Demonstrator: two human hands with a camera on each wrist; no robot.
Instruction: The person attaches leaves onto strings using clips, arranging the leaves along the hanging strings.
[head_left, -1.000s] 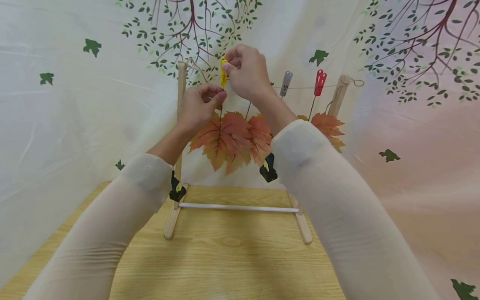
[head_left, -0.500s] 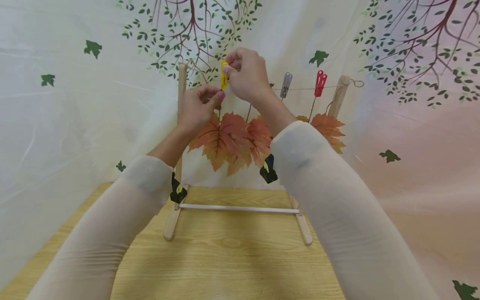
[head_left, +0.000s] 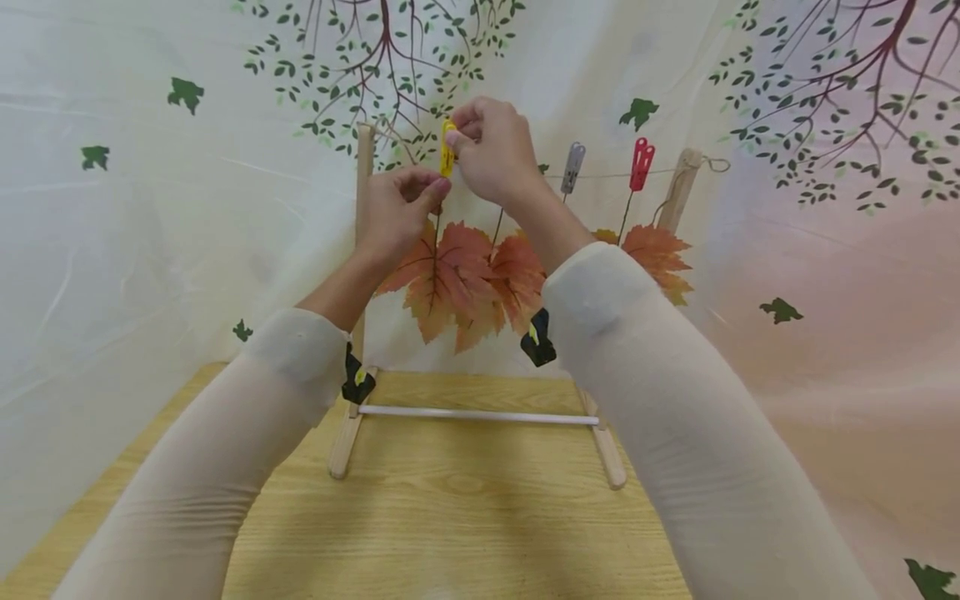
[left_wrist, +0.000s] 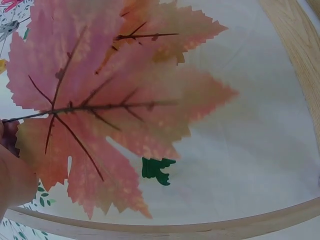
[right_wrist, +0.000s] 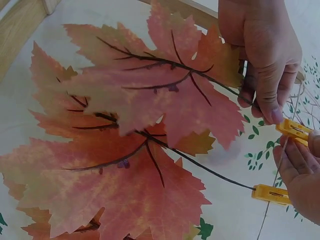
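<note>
In the head view my left hand (head_left: 397,212) pinches the thin dark stem of an orange-red artificial maple leaf (head_left: 442,271), which hangs below the fingers. My right hand (head_left: 495,150) holds a yellow clothespin (head_left: 447,150) between thumb and fingers, just above the left fingertips. The right wrist view shows that clothespin (right_wrist: 294,130) at the top of the stem, by the string (right_wrist: 264,220). Below it a second yellow clothespin (right_wrist: 270,194) holds another maple leaf (right_wrist: 125,175) on the string. The leaf in my left hand (left_wrist: 100,105) fills much of the left wrist view.
A grey clothespin (head_left: 573,167) and a red clothespin (head_left: 641,165) hold more leaves farther right. The string runs between wooden posts (head_left: 678,192) of a stand with a white crossbar (head_left: 480,414) on the wooden table (head_left: 450,517). Behind hangs a leaf-printed sheet (head_left: 150,208).
The yellow clothespin has come down slightly and my left fingertips have risen a little along the stem, so the two are closer together. Both hands keep their hold.
</note>
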